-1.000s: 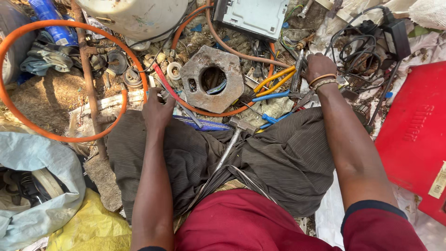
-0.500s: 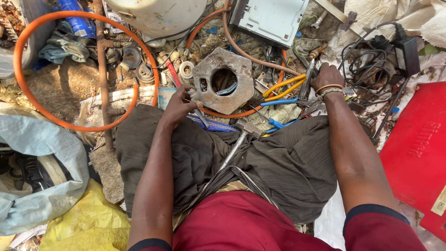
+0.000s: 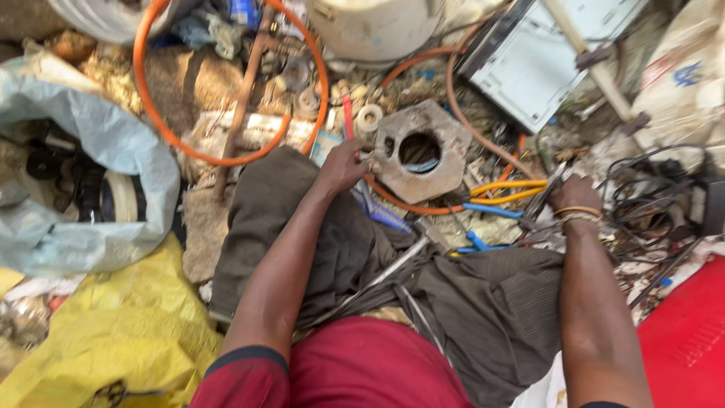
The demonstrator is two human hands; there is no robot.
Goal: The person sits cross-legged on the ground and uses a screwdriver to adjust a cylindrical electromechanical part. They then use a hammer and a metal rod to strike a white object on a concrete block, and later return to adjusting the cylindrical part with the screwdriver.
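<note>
The person sits on the ground among scrap, seen from above. The left hand (image 3: 341,168) reaches forward and its fingers rest against the left edge of a grey metal plate (image 3: 419,151) with a round hole in its middle, which lies flat on the ground just ahead of the knees; whether the fingers close on the edge cannot be told. The right hand (image 3: 574,198), with bangles at the wrist, is curled shut around the handle of a metal tool (image 3: 545,198) whose tip points toward the plate. Yellow and blue wires (image 3: 502,198) lie between the plate and that hand. An orange hose (image 3: 226,155) loops on the ground to the left, beside a pale blue sack (image 3: 113,143)
</note>
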